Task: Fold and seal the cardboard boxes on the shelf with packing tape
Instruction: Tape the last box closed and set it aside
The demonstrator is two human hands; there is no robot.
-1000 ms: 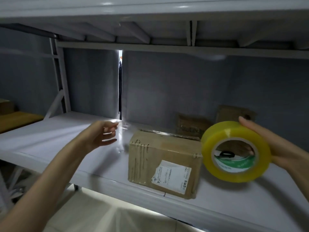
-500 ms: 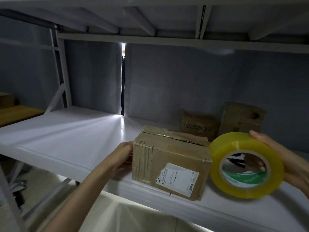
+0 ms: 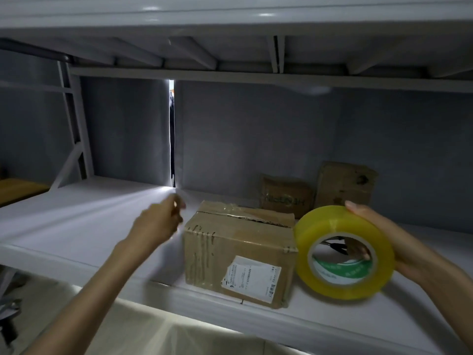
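Note:
A closed brown cardboard box [image 3: 238,254] with a white shipping label sits near the front edge of the white shelf [image 3: 76,226]. Old tape runs along its top seam. My right hand [image 3: 389,242] holds a big yellow roll of packing tape [image 3: 343,252] upright just right of the box, fingers through the core. My left hand [image 3: 158,221] hovers blurred beside the box's upper left corner, fingers loosely curled and holding nothing; whether it touches the box I cannot tell.
Two more cardboard boxes [image 3: 286,198] [image 3: 345,185] lean against the grey back wall behind the tape roll. A low metal shelf [image 3: 230,19] runs overhead. A bright slit [image 3: 172,134] in the back wall lights the shelf. Another shelf with brown items [image 3: 18,188] lies far left.
My left hand has come up from the box's left side to its upper left corner. The tape roll stays to the right of the box in my right hand.

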